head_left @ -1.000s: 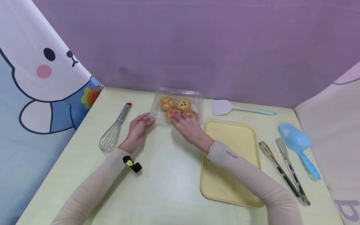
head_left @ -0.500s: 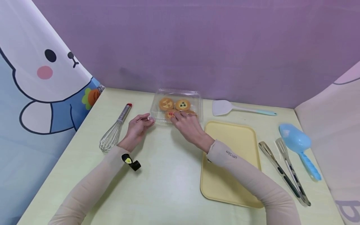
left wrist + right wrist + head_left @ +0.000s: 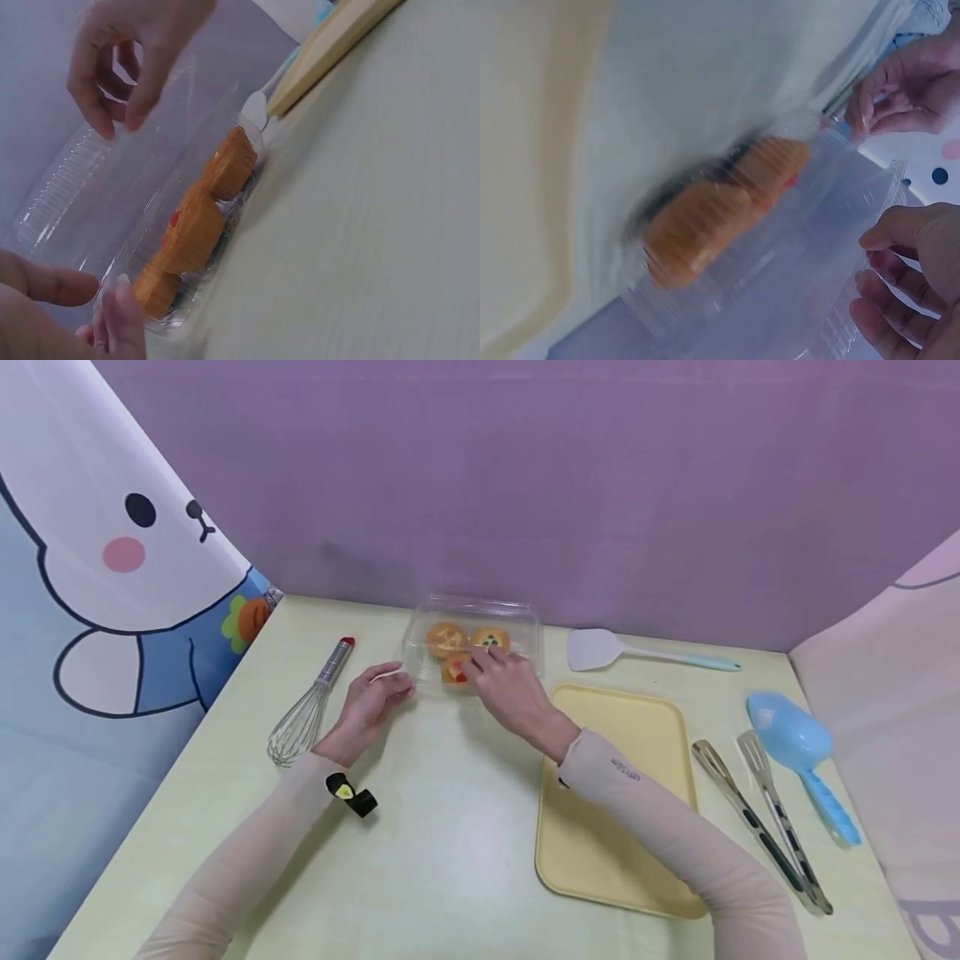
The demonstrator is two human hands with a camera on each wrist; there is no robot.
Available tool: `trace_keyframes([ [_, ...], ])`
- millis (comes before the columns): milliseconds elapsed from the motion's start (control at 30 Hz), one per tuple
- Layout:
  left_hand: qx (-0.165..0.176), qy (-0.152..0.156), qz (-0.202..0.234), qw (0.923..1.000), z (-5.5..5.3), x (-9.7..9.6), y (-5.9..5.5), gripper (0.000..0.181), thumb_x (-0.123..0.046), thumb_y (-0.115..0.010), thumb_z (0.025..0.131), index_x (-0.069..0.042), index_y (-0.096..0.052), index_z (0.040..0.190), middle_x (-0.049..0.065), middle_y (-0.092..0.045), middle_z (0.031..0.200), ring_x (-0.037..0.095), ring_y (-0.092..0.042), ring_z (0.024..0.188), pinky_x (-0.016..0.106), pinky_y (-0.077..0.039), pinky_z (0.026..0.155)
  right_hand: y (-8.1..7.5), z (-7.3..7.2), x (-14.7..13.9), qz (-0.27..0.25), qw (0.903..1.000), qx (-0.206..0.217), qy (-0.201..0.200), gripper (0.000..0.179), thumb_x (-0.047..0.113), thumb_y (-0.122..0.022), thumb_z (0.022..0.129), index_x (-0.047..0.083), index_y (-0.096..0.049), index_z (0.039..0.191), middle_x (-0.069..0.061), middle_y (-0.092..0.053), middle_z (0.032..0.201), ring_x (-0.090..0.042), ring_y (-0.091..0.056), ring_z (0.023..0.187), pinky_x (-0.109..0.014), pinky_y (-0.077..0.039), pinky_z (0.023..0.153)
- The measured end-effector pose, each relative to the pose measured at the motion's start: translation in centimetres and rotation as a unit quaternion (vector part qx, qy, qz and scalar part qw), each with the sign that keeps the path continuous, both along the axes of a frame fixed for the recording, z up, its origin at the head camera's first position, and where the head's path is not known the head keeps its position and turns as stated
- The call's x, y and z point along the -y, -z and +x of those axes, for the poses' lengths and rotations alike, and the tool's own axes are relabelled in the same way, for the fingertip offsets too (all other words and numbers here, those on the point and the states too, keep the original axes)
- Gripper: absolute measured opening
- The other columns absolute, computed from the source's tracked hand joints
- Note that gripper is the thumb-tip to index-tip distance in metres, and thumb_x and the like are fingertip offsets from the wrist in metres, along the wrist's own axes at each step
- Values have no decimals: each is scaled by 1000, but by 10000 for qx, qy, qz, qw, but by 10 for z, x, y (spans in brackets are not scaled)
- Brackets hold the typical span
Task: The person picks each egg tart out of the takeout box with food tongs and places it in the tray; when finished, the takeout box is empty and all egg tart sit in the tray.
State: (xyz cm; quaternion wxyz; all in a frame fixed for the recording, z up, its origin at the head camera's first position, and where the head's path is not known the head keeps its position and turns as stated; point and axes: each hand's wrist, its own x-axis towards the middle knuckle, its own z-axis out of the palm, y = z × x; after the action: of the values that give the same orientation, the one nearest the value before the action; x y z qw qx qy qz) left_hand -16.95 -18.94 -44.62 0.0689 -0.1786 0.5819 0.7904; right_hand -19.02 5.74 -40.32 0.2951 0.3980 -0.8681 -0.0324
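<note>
A clear plastic clamshell container [image 3: 414, 664] stands at the back middle of the table, with several round topped pastries [image 3: 446, 641] inside. At its front left corner my left hand [image 3: 366, 708] pinches the plastic between thumb and fingers. My right hand [image 3: 516, 695] is above the front of the container and hides part of the pastries in the head view. Thumb and fingers of that hand pinch the front edge of the clear lid [image 3: 64, 199], which stands tilted up from the base in both wrist views. One pastry [image 3: 697, 232] lies low in the base, below the raised lid.
A whisk [image 3: 311, 706] lies left of my left hand. Under my right forearm is a yellow tray [image 3: 622, 877]. Behind the tray lies a white spatula [image 3: 592, 650]. Metal tongs [image 3: 772, 818] and a blue scoop [image 3: 795, 735] lie at the right. A purple cloth [image 3: 480, 485] hangs behind.
My right hand has risen slightly from the container's front edge and shifted a little right, bringing the lid's front edge up. My left hand has stayed at the corner.
</note>
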Motion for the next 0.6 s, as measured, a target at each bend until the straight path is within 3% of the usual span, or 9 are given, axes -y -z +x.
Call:
trace_keyframes([
  [200,127,33,-695,9975,-15,-2,-5,54,-11,-57,104,-7,-44,156,4,-63,123,13,-65,102,30,-59,99,-15,-11,-11,-474,9988,-104,-53,16,2,-64,96,10,-77,101,-5,-74,98,-22,-70,83,-30,-57,54],
  [400,-31,-58,-956,9954,-34,-1,-10,52,-13,-56,105,-6,-45,156,12,-61,138,12,-63,103,31,-56,101,-26,-19,-26,-862,9962,14,-84,13,1,-64,94,8,-76,95,-6,-74,89,-22,-67,73,-30,-56,52],
  [600,-187,9,-1088,9939,-49,-1,-8,53,-4,-57,103,-4,-45,155,19,-59,144,13,-66,104,21,-57,90,-33,-25,-43,-1140,9933,166,-16,9,4,-67,94,8,-75,96,-6,-73,87,-23,-67,73,-30,-53,51],
])
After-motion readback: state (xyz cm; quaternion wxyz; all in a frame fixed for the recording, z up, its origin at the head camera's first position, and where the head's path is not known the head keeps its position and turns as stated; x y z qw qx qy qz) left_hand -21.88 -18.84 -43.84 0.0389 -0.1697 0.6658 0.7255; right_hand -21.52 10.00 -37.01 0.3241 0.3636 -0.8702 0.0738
